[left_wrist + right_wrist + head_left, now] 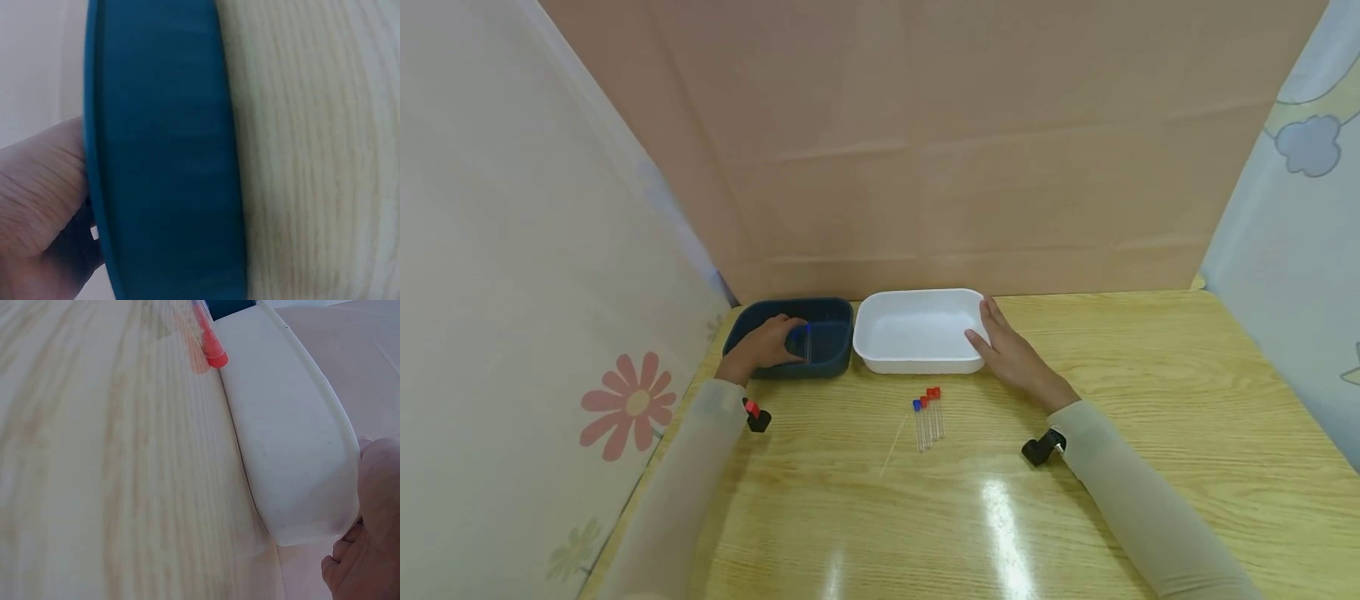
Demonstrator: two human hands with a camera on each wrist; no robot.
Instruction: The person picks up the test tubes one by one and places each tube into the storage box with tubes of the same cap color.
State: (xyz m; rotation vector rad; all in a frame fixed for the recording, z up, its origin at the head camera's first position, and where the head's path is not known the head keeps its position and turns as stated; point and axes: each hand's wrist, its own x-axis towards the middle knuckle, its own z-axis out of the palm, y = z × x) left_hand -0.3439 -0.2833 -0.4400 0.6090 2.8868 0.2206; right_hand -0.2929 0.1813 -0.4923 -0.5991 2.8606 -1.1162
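In the head view my left hand [766, 342] reaches into a dark blue tub [842, 360], pinching a clear tube with a blue cap [808, 342] lengthwise between thumb and fingers. The left wrist view shows the tub's outer wall [169, 150], which hides most of the fingers. My right hand [1011, 354] holds the right end of a white tub [902, 365], thumb over the rim and fingers along the outside. On the table in front of the white tub lie several slim clear tubes, one with a blue cap [917, 405], the others with red caps [936, 392].
The two tubs stand side by side on the wooden table [820, 500], against a brown backdrop [925, 167]. A thin pale stick [892, 446] lies left of the tubes. A light patterned wall [512, 250] borders the left side.
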